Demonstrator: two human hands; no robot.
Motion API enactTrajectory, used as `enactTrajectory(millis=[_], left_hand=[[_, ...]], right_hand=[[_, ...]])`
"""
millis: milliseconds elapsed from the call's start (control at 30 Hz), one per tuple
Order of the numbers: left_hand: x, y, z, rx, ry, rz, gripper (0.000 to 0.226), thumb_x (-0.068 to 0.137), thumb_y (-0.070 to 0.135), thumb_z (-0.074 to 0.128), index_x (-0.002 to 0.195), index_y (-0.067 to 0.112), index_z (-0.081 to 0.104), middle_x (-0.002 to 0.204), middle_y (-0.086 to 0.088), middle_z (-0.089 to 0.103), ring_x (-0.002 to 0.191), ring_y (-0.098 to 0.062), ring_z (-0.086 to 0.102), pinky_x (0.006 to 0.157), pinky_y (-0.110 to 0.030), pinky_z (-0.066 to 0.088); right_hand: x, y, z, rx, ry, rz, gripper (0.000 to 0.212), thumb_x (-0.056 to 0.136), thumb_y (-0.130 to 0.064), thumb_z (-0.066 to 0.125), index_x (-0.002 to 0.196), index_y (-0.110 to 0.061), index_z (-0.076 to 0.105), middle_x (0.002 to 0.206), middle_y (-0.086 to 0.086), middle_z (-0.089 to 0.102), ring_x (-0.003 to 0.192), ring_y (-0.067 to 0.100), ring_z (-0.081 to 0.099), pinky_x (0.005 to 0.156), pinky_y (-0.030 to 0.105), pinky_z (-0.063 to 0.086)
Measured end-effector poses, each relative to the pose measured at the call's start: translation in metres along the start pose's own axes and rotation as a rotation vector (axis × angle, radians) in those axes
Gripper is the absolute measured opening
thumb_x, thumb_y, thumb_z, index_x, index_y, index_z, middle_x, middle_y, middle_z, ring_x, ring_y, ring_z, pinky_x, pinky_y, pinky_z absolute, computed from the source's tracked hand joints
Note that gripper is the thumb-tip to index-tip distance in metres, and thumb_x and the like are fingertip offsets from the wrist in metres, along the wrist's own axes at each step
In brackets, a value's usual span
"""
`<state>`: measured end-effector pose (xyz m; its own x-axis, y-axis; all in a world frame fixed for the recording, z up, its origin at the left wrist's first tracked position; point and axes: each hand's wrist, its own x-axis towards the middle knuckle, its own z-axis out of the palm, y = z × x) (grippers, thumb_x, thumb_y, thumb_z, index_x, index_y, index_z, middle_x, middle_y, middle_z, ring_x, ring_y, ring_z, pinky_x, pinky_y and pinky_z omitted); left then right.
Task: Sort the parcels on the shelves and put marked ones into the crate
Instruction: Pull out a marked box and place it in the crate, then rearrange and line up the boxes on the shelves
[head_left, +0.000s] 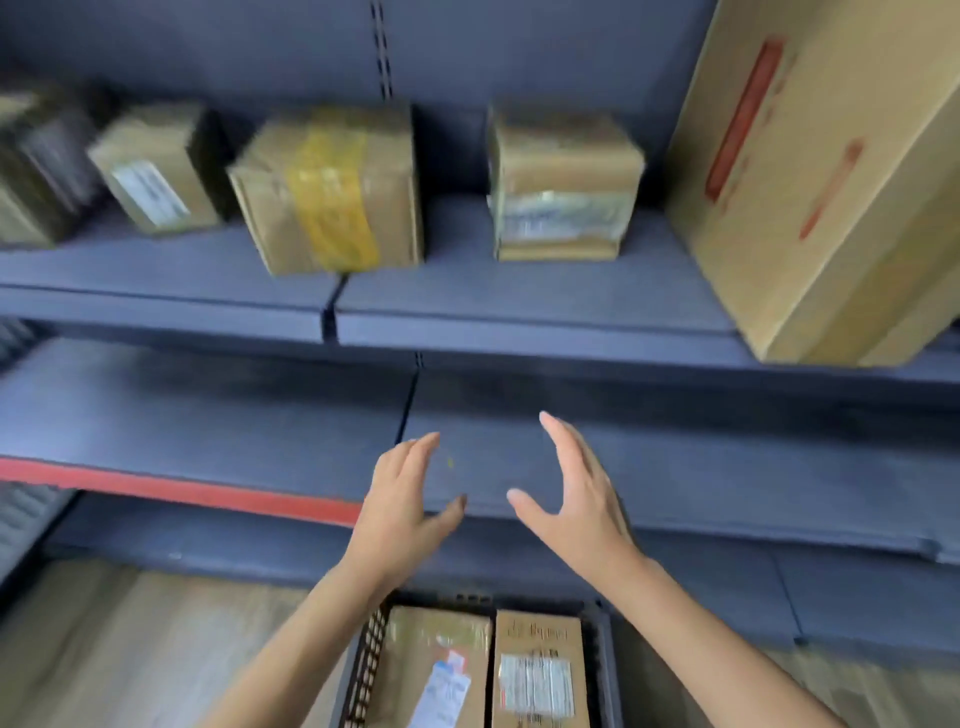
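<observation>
Cardboard parcels line the upper shelf (519, 306): a yellow-taped box (332, 192) at eleven o'clock, a labelled box (563, 189) at one, a tall carton (826, 171) at two. Down at six, the crate (605, 649) holds two parcels (436, 670) side by side. Left hand (400, 512) and right hand (576, 499) hover above it, fingers spread, gripping nothing.

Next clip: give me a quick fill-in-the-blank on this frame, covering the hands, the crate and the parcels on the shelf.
1. Both the left hand and the right hand hold ____.
2. The crate below the hands contains ____ parcels.
3. The parcel on the upper shelf, left of centre, is wrapped with ____ tape.
4. The tall box at the right bears ____ markings.

Missing words: nothing; two; yellow; red
</observation>
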<state>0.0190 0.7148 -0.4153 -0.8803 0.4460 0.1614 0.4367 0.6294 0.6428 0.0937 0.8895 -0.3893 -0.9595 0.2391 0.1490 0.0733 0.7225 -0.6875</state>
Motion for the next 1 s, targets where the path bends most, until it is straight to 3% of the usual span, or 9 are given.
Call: enactTrajectory(millis=[133, 300, 533, 667, 833, 1000], left_hand=[[0.006, 0.029, -0.067, -0.005, 0.141, 0.053, 0.069, 0.082, 0.027, 0.066, 0.140, 0.014, 0.031, 0.138, 0.004, 0.037, 0.131, -0.011, 0.027, 0.101, -0.013, 0.016], [0.004, 0.060, -0.144, 0.049, 0.288, 0.107, 0.070, 0.082, 0.032, 0.063, 0.141, 0.016, 0.030, 0.127, 0.016, 0.033, 0.128, -0.010, 0.030, 0.098, -0.011, 0.018], [-0.016, 0.125, -0.241, 0.196, 0.455, 0.123, 0.073, 0.083, 0.029, 0.065, 0.142, 0.010, 0.027, 0.140, -0.001, 0.036, 0.132, -0.019, 0.029, 0.104, -0.019, 0.020], [-0.046, 0.158, -0.287, 0.260, 0.554, 0.073, 0.078, 0.073, 0.048, 0.053, 0.138, 0.009, 0.035, 0.135, -0.004, 0.042, 0.128, -0.022, 0.034, 0.101, -0.017, 0.020], [-0.092, 0.179, -0.329, 0.332, 0.700, -0.014, 0.082, 0.067, 0.054, 0.043, 0.131, 0.004, 0.044, 0.127, -0.010, 0.050, 0.121, -0.027, 0.041, 0.100, -0.020, 0.022], [-0.138, 0.177, -0.351, 0.407, 0.768, -0.125, 0.075, 0.070, 0.044, 0.050, 0.135, 0.006, 0.040, 0.132, -0.009, 0.048, 0.126, -0.026, 0.040, 0.102, -0.022, 0.023]], right_hand=[[0.015, -0.057, -0.043, -0.002, 0.068, -0.098, 0.073, 0.081, -0.028, 0.066, 0.143, -0.019, 0.027, 0.137, -0.018, 0.024, 0.128, -0.003, 0.023, 0.099, -0.003, 0.008], [0.025, -0.122, -0.089, 0.022, 0.070, -0.197, 0.073, 0.086, -0.031, 0.061, 0.144, -0.028, 0.018, 0.138, -0.025, 0.017, 0.127, -0.010, 0.016, 0.101, 0.005, 0.012], [0.030, -0.204, -0.145, 0.066, 0.124, -0.406, 0.073, 0.086, -0.034, 0.061, 0.145, -0.024, 0.019, 0.149, -0.014, 0.022, 0.135, -0.002, 0.019, 0.103, 0.008, 0.012], [0.023, -0.243, -0.159, 0.104, 0.106, -0.530, 0.075, 0.085, -0.036, 0.062, 0.145, -0.024, 0.019, 0.150, -0.010, 0.024, 0.138, 0.003, 0.020, 0.106, 0.012, 0.013], [0.013, -0.288, -0.155, 0.174, 0.052, -0.673, 0.074, 0.084, -0.032, 0.064, 0.144, -0.019, 0.024, 0.150, -0.006, 0.027, 0.137, 0.007, 0.022, 0.103, 0.008, 0.011], [0.005, -0.323, -0.134, 0.241, -0.014, -0.765, 0.073, 0.082, -0.032, 0.066, 0.143, -0.019, 0.027, 0.149, -0.006, 0.031, 0.137, 0.008, 0.026, 0.103, 0.010, 0.015]])
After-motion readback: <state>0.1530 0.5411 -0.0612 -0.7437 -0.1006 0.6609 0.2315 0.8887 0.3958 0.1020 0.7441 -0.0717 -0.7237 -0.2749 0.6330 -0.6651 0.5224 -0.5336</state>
